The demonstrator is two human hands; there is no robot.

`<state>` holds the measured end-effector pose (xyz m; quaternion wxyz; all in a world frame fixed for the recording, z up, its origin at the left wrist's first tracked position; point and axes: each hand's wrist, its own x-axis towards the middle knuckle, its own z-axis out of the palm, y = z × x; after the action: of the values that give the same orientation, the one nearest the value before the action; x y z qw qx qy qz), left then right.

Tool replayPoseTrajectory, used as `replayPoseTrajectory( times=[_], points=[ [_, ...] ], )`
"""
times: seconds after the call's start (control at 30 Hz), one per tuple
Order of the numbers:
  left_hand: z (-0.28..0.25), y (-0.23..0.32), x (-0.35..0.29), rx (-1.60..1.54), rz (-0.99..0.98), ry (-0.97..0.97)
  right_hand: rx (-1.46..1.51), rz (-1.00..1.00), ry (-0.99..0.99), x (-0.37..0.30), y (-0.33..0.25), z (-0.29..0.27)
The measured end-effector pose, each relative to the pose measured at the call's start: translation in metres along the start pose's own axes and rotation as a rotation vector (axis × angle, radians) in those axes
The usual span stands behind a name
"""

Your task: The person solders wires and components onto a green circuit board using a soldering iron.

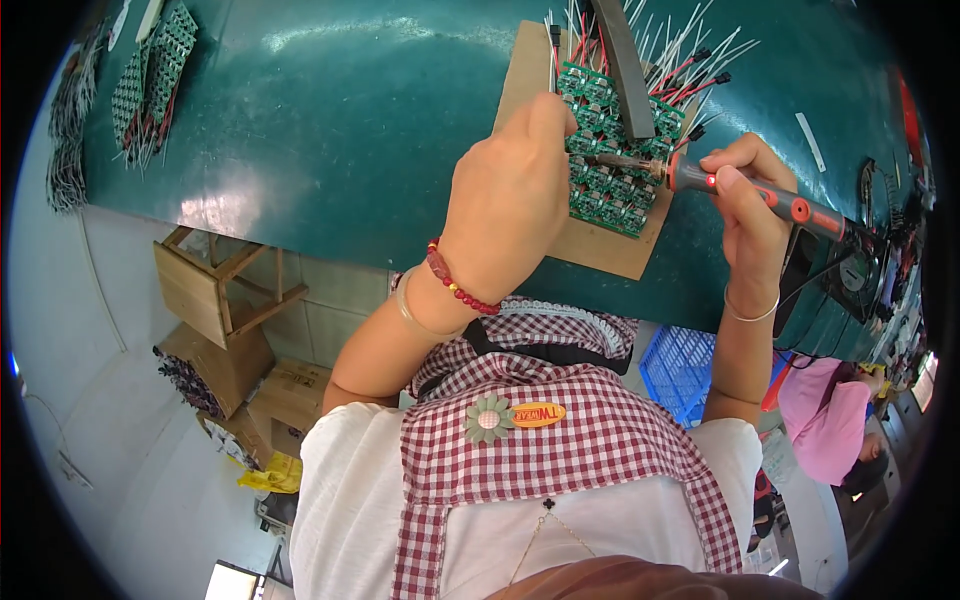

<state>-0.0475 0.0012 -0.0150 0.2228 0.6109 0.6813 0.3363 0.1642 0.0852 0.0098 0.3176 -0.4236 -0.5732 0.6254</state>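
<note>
My right hand (755, 205) is closed round the grey and red handle of a soldering iron (815, 217), which has a small red light lit. Its tip points left, over a panel of green circuit boards (612, 200). At the panel's left edge is my left hand (512, 185), fingers pinched together; whatever they hold is hidden behind the hand. The panel lies on a sheet of brown cardboard (625, 258). White, red and black wires (690, 88) stick out from its far side. Across the boards rests a dark grey flat bar (624, 75).
Beneath the cardboard is a green table (330, 130). More green boards with wires (155, 80) lie at the far left. A fan-like black device (855, 270) and cables are at the right. A wooden stool (195, 290), cartons and a blue crate (680, 370) stand below; another person (825, 415) sits at right.
</note>
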Motion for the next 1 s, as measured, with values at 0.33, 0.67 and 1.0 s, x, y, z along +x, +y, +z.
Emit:
replayPoseTrajectory(
  times=[0.33,0.67,1.0],
  points=[
    [-0.006,0.002,0.0,-0.005,-0.013,0.002,-0.021,-0.008,0.009,0.001,-0.003,-0.001],
    [-0.008,0.0,-0.001,-0.015,0.032,0.008,-0.042,-0.057,0.081,-0.005,-0.004,-0.003],
    [-0.024,0.035,-0.035,-0.757,-0.335,-0.079,-0.238,-0.598,-0.162,-0.015,-0.007,0.046]
  ],
)
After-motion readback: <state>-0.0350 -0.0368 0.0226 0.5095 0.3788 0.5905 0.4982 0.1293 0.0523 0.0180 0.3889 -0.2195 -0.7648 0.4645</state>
